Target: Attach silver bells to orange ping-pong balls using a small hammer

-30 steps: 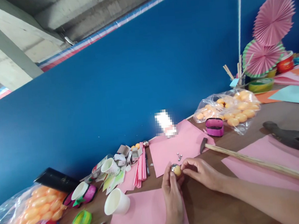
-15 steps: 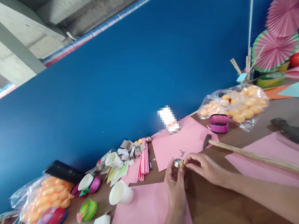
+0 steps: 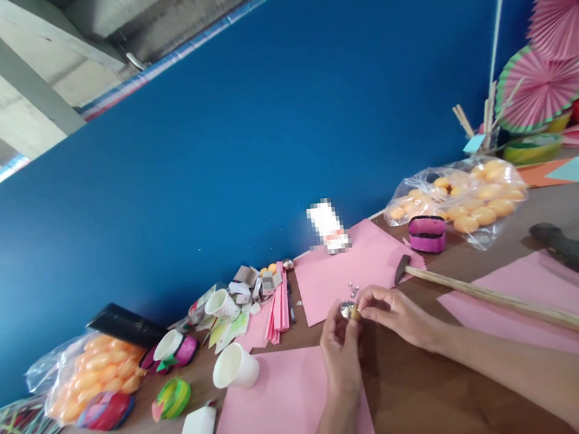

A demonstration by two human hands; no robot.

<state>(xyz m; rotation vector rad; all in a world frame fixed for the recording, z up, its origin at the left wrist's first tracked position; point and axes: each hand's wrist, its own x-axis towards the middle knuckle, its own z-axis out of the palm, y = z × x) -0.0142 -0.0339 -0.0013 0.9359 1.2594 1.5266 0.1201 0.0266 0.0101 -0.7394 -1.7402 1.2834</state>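
Observation:
My left hand (image 3: 343,358) holds a small ball (image 3: 347,310) between thumb and fingers. Shiny silver pieces cover much of the ball, while its right side shows bare yellow-orange. Against that bare side, the fingertips of my right hand (image 3: 395,316) are pinched together; what they hold is too small to name. Just beyond the ball, several small silver pieces (image 3: 354,289) lie loose on a pink paper sheet (image 3: 319,285). A second silver-covered ball (image 3: 288,264) sits farther back by the wall.
Right of my hands lies a hammer (image 3: 402,269) with a long wooden handle. A bag of orange balls (image 3: 484,215) is at the back right, another bag (image 3: 94,373) at left. A white cup (image 3: 236,366) stands on a nearer pink sheet (image 3: 275,412). A blue wall (image 3: 214,149) borders the table.
The view has shifted slightly. My left hand still holds the ball, and my right fingertips stay pinched at its right side, slightly repositioned.

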